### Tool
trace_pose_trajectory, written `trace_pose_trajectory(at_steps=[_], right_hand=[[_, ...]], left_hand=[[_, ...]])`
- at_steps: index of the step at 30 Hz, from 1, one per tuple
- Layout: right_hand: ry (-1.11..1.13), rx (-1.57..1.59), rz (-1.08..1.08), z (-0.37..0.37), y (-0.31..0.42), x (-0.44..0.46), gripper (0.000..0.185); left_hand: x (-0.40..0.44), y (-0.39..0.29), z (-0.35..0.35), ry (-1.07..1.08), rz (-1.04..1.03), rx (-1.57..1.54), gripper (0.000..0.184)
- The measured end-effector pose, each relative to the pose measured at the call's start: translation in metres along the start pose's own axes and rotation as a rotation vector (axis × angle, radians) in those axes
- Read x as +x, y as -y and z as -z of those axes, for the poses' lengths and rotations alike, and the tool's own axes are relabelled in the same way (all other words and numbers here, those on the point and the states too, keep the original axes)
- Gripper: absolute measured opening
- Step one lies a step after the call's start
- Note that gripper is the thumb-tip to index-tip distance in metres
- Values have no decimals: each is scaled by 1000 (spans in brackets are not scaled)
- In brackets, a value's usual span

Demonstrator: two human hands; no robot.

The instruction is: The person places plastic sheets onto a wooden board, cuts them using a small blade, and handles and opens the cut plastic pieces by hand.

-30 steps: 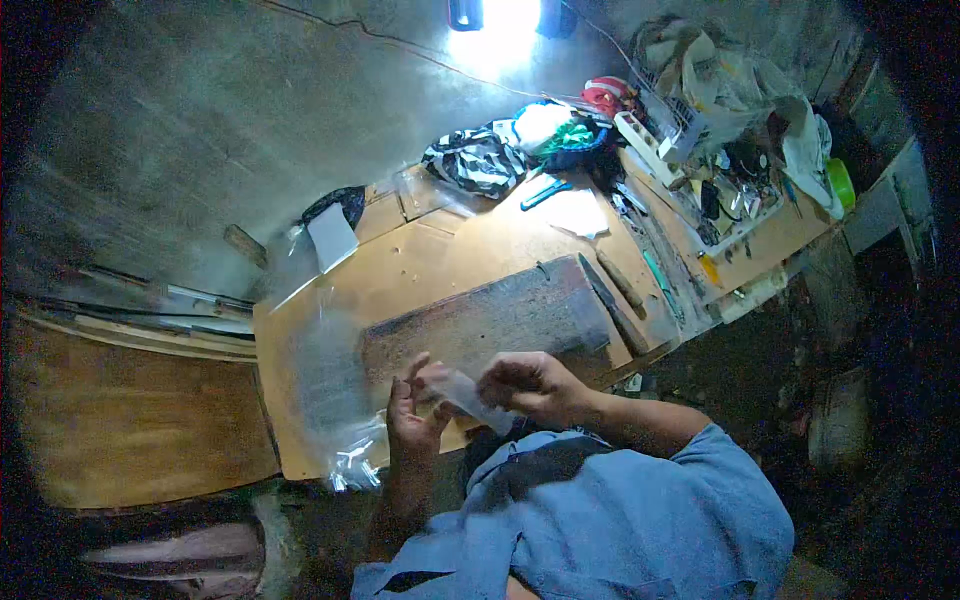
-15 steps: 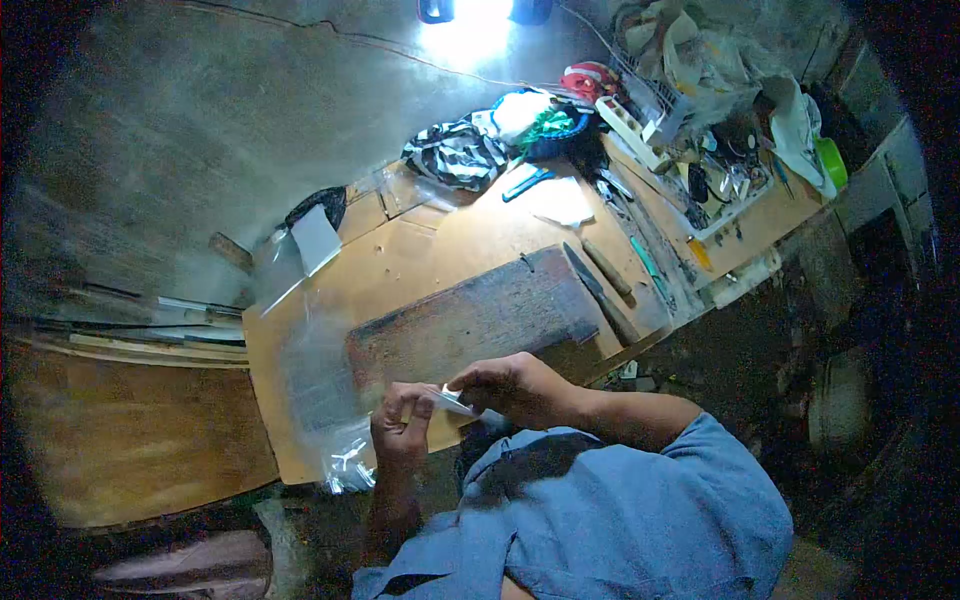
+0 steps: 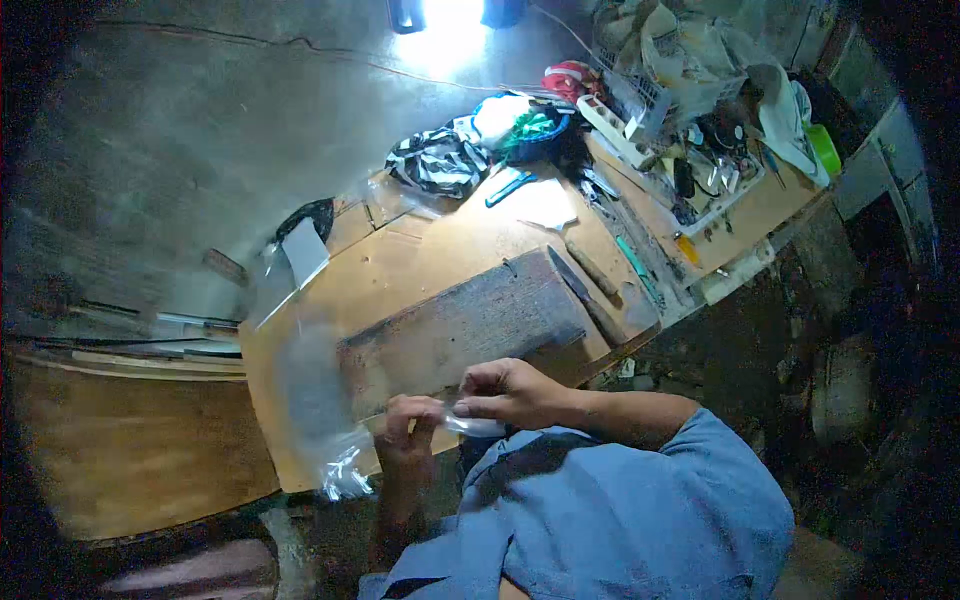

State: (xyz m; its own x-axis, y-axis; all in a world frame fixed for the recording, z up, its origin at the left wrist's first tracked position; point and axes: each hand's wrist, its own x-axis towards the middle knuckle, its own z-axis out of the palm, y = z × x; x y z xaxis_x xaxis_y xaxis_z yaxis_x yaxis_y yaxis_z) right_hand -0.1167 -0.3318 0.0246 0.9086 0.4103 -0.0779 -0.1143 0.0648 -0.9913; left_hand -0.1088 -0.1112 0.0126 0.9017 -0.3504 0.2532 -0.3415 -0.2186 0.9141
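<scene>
Near the table's front edge, my two hands are close together at a small, shiny, translucent plastic piece [image 3: 474,427], possibly a little bag. My left hand [image 3: 408,422] is closed at its left end, its fingers curled and slightly blurred. The thumb and fingers of my right hand [image 3: 512,392] pinch it from above and the right. Just beyond them lies a worn wooden board [image 3: 450,325]. To the left of my left hand, clear plastic with shiny silvery pieces [image 3: 346,472] rests at the table edge.
A dark-bladed knife [image 3: 588,300] and a wide-bladed scraper [image 3: 590,268] lie right of the board. Farther back are a blue cutter [image 3: 511,188], a striped bag [image 3: 438,162] and a white power strip [image 3: 612,132]. A tray of small tools [image 3: 735,205] stands at the right.
My right hand has shifted its grip, its fingers now higher over the plastic piece. The piece has turned flatter between my hands. The whole view has moved slightly.
</scene>
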Motion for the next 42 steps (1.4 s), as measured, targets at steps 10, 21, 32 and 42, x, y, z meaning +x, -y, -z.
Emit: trace_pose_trajectory(at_steps=[10,21,32,42], right_hand=[[-308,672,-154,14,-16,-1,15],[90,417,-243,3,-14,1,36],[484,70,-295,30,-30,4,56],[694,-82,-195,-10,-23,22,33]], left_hand=[[10,-27,-9,-376,-303,277,34],[-16,-19,-12,67,-339,438,5],[-6,-45,-1,116,-546,210,18],[-1,-57,-2,206,-622,207,27]])
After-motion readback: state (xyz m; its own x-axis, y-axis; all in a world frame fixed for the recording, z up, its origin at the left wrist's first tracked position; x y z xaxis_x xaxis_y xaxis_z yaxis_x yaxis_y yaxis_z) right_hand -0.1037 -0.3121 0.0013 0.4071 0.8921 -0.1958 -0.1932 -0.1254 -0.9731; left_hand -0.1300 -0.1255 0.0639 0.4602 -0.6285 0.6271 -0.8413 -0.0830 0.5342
